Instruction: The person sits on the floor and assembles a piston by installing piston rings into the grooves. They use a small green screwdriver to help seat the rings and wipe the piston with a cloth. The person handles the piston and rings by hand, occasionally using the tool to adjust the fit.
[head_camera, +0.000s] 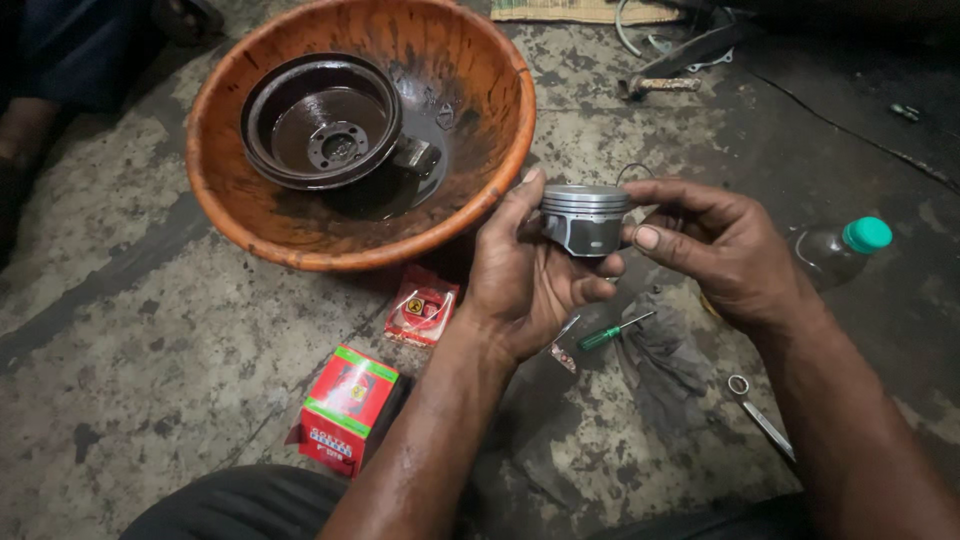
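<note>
While a small metal piston (585, 218) is held above the stained concrete floor (150, 340), it is gripped from both sides. It is cradled by the left hand (525, 275), whose thumb is pressed against the grooved crown side and whose fingers are curled under the skirt. From the opposite side it is pinched by the right hand (720, 250), with the thumb laid near the crown edge and the fingers bent behind it; a thin wire loop can be seen just above the piston, though what it belongs to cannot be told.

Beyond the hands, a wide orange basin (250, 215) is set on the floor, and a dark round metal drum (320, 120) is lying in dark liquid inside it. Just below the basin, a small red packet (422, 305) is seen, and nearer the person a red and green carton (347, 405) is standing. Beneath the hands, a green-handled screwdriver (612, 332) is lying beside a grey rag (665, 365), with scissors (758, 412) close to the right forearm. A clear bottle with a green cap (840, 250) is lying right of the right hand.
</note>
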